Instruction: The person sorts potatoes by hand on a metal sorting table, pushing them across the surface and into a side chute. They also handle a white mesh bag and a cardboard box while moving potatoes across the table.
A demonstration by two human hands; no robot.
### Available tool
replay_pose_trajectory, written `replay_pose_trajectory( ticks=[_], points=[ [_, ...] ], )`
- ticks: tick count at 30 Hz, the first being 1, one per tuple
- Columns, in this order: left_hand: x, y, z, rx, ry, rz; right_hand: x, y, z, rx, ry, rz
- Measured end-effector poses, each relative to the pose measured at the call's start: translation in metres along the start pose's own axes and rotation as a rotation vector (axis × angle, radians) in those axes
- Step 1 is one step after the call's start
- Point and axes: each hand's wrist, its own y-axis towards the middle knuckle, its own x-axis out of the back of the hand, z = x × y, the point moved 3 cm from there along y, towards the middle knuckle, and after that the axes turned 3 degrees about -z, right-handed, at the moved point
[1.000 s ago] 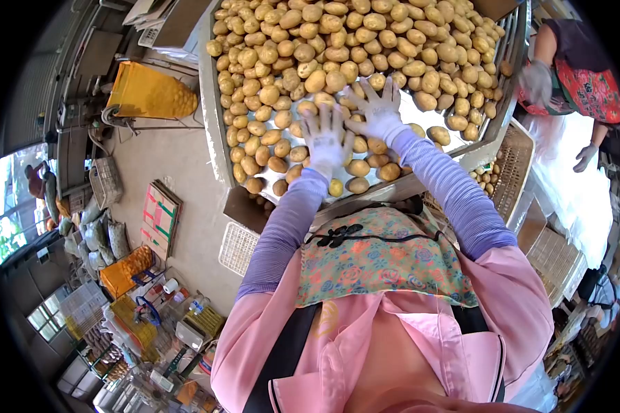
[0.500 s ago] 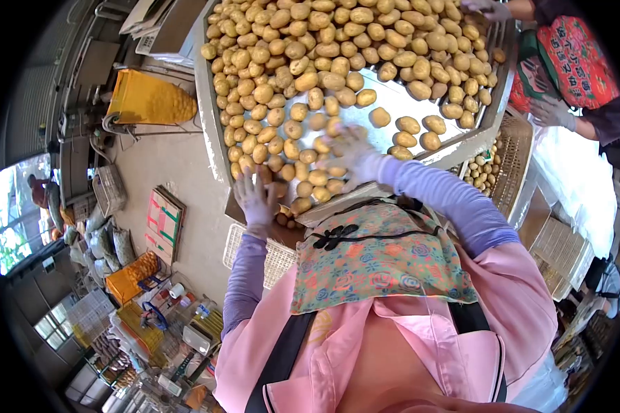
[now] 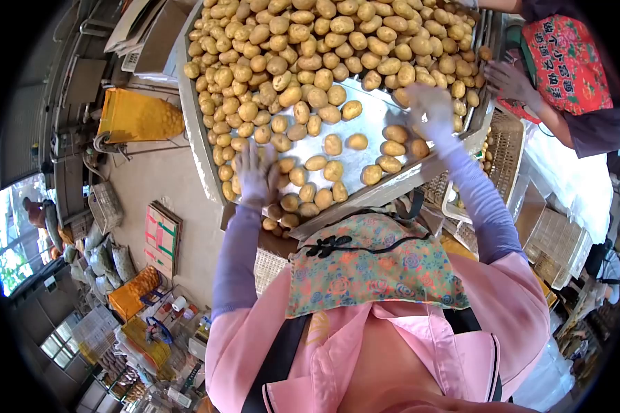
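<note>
Potatoes (image 3: 317,97) cover much of the sloping-edged metal table (image 3: 379,122), heaped thickly toward its far side and thinning to loose single ones near its middle and near edge, where bare metal shows. The two hands are well apart: the left hand (image 3: 256,175), in a pale glove, is laid out with fingers extended at the table's near left corner, against the potatoes there, and does not appear to be clasped around any. The right hand (image 3: 430,113) is over the table's right side, close to several potatoes, but it is blurred, so whether it grips one cannot be told. Just outside the table's right edge, a co-worker's gloved hand (image 3: 511,82) reaches toward the rim, and a woven-sided plastic crate (image 3: 508,148) stands below that edge. Each potato looks firm, fairly light and rounded, likely to roll readily on the smooth metal; the skins seem dry enough for a glove to hold, though a knock could bruise them. A single one is best cupped around its wider middle, while several together suit a flat palm and low fingers behind them.
</note>
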Motion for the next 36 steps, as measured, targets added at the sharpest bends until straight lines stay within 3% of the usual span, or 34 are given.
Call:
replay_pose_trajectory(
  ticks=[1, 2, 3, 4, 5, 6, 7, 10, 12, 15, 17, 19, 20, 23, 25, 26, 27, 29, 30, 31, 32, 33, 34, 35, 36],
  points=[
    [-0.005, 0.016, 0.010, 0.137, -0.096, -0.064, 0.005, 0.006, -0.033, -0.165, -0.205, 0.004],
    [-0.004, 0.042, 0.000, 0.144, -0.092, -0.069, -0.011, 0.006, -0.059, -0.213, -0.324, -0.063],
    [0.002, 0.072, -0.022, 0.423, -0.050, 0.021, -0.026, 0.014, -0.057, -0.204, -0.319, -0.070],
    [0.003, 0.091, -0.040, 0.700, -0.009, 0.114, -0.044, 0.022, -0.052, -0.357, -0.448, 0.022],
    [-0.002, 0.107, -0.054, 0.543, -0.043, 0.078, -0.056, 0.025, -0.052, -0.509, -0.579, 0.118],
    [-0.007, 0.114, -0.072, 0.388, -0.075, 0.049, -0.066, 0.021, -0.053, -0.519, -0.548, 0.049],
    [-0.004, 0.116, -0.098, 0.474, -0.088, 0.022, -0.065, 0.016, -0.048, -0.516, -0.547, 0.051],
    [0.000, 0.091, -0.127, 0.383, -0.147, -0.082, -0.055, -0.005, -0.019, -0.335, -0.298, 0.201],
    [0.012, 0.057, -0.136, -0.025, -0.203, -0.092, -0.044, -0.026, 0.015, -0.221, -0.302, 0.327],
    [0.023, -0.008, -0.109, -0.188, -0.283, -0.024, -0.037, -0.054, 0.033, -0.138, -0.319, 0.362],
    [0.011, -0.061, -0.077, -0.088, -0.176, -0.063, -0.039, -0.069, 0.048, -0.108, -0.268, 0.385],
    [0.019, -0.103, -0.041, -0.041, -0.082, -0.051, -0.041, -0.070, 0.084, -0.019, -0.297, 0.581],
    [0.020, -0.118, -0.025, -0.009, -0.025, -0.055, -0.041, -0.065, 0.103, -0.084, -0.192, 0.707],
    [0.025, -0.118, -0.005, 0.142, 0.039, -0.160, -0.091, -0.083, 0.139, 0.056, -0.032, 0.749],
    [0.033, -0.077, -0.004, 0.152, 0.030, -0.217, -0.107, -0.080, 0.174, 0.049, -0.032, 0.757],
    [0.034, -0.051, -0.009, 0.191, -0.057, -0.215, -0.122, -0.089, 0.181, 0.132, 0.020, 0.627],
    [0.028, -0.027, -0.016, 0.231, -0.150, -0.214, -0.125, -0.090, 0.185, 0.135, 0.014, 0.625],
    [-0.002, 0.023, -0.047, 0.254, -0.151, -0.180, -0.130, -0.093, 0.197, 0.375, 0.139, 0.734],
    [0.010, 0.039, -0.082, 0.333, -0.107, -0.057, -0.133, -0.106, 0.191, 0.532, 0.199, 0.553],
    [0.026, 0.052, -0.107, 0.412, -0.065, 0.068, -0.135, -0.112, 0.174, 0.538, 0.189, 0.552],
    [0.020, 0.052, -0.109, 0.414, -0.071, 0.058, -0.135, -0.113, 0.154, 0.485, 0.449, 0.630],
    [0.012, 0.043, -0.114, 0.252, -0.125, -0.022, -0.131, -0.113, 0.134, 0.424, 0.713, 0.705],
    [0.010, 0.030, -0.119, 0.092, -0.174, -0.095, -0.113, -0.108, 0.111, 0.447, 0.581, 0.601],
    [0.014, 0.014, -0.113, 0.099, -0.171, -0.097, -0.092, -0.096, 0.094, 0.469, 0.450, 0.492],
    [0.021, -0.007, -0.104, -0.022, -0.175, -0.099, -0.073, -0.081, 0.094, 0.467, 0.456, 0.488]
  ],
)
